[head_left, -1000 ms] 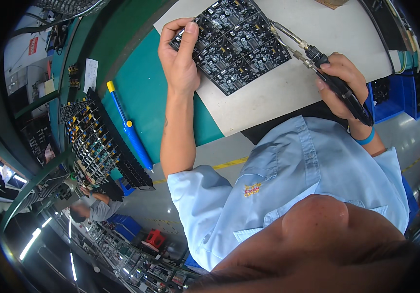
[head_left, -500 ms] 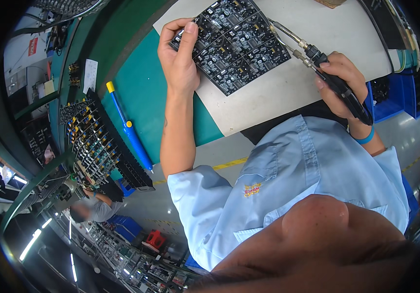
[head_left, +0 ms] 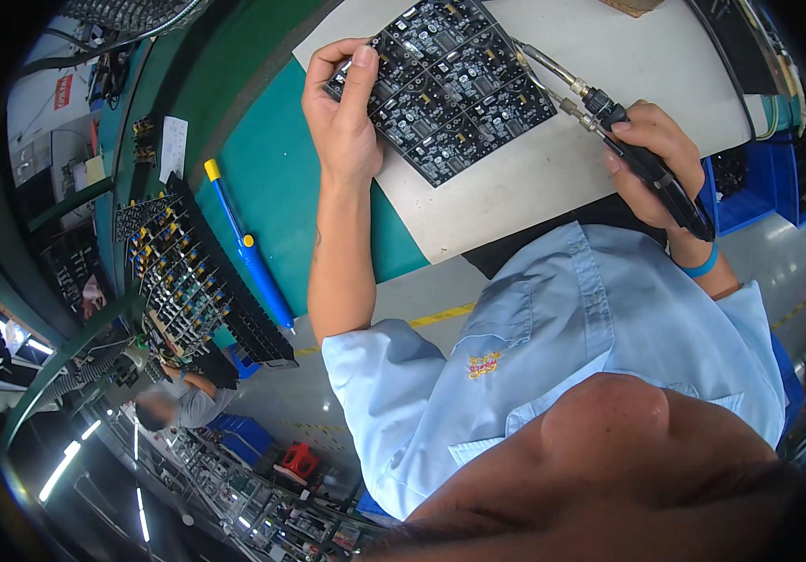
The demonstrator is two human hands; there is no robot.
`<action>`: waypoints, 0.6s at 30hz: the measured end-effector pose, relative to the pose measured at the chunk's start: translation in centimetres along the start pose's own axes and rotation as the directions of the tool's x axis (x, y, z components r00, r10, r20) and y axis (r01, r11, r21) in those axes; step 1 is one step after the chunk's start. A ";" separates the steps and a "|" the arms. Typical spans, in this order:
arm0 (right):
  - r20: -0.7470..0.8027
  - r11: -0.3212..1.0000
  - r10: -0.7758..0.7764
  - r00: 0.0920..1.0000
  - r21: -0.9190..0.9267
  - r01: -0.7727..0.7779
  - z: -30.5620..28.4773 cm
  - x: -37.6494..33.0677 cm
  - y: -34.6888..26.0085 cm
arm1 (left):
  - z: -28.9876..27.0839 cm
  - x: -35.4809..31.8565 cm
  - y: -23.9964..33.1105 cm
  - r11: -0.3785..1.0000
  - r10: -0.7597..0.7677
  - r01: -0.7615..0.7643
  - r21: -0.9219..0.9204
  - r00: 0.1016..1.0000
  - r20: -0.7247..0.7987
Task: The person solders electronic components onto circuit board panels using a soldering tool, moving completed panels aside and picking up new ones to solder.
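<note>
My left hand (head_left: 345,112) grips a black circuit board panel (head_left: 459,80) by its left corner, thumb on top. The panel is divided into several small boards with tiny components. In my right hand (head_left: 661,155) is a soldering gun (head_left: 651,169) with a black handle. Its two slim metal tubes reach toward the panel's right edge, with the tips at or just over that edge; whether they touch it I cannot tell. My right fingers are wrapped around the handle.
White sheet (head_left: 431,220) over a green mat (head_left: 276,164) lies beneath the work. A blue desoldering pump (head_left: 251,253) with a yellow end is at left, beside a black rack (head_left: 183,267) of boards. Blue bins (head_left: 750,187) stand at right. Another person (head_left: 178,407) is at lower left.
Almost nothing differs. The panel and the tip of the soldering gun have shifted very slightly; both hands keep their grip.
</note>
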State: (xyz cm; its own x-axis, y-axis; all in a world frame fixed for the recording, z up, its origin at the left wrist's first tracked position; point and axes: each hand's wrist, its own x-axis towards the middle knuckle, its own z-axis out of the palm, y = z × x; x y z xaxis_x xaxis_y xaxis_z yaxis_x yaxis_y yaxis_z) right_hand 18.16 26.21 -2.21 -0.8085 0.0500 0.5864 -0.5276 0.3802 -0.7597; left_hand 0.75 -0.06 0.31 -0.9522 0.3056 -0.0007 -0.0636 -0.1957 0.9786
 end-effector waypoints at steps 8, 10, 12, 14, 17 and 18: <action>-0.002 1.000 0.006 1.000 0.005 -0.006 0.0 0.1 0.0 | -0.2 0.1 -0.1 1.000 -0.012 0.012 -0.004 1.000 -0.001; -0.005 1.000 0.007 1.000 0.007 -0.007 0.0 0.1 0.0 | -0.2 0.2 -0.2 1.000 -0.012 0.012 0.001 1.000 -0.008; -0.004 1.000 0.006 1.000 0.008 -0.006 0.0 0.2 0.0 | -0.2 0.2 -0.2 1.000 -0.016 0.016 0.007 1.000 -0.019; -0.002 1.000 0.002 1.000 0.009 -0.002 0.0 0.3 -0.1 | -0.1 0.2 -0.2 1.000 -0.023 0.024 0.019 0.999 -0.041; -0.002 1.000 -0.001 1.000 0.010 0.001 0.0 0.4 -0.1 | -0.1 0.2 -0.3 0.999 -0.026 0.028 0.024 0.998 -0.053; -0.002 1.000 -0.004 1.000 0.011 0.004 0.1 0.4 -0.1 | 0.0 0.2 -0.3 0.999 -0.027 0.028 0.023 0.998 -0.055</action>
State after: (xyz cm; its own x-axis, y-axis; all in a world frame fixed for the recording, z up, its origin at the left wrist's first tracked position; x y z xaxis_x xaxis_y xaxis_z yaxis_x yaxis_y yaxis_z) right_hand 17.91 26.13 -1.91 -0.8060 0.0507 0.5898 -0.5333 0.3701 -0.7606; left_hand 0.53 0.03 0.03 -0.9651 0.2592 -0.0382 -0.0834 -0.1657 0.9826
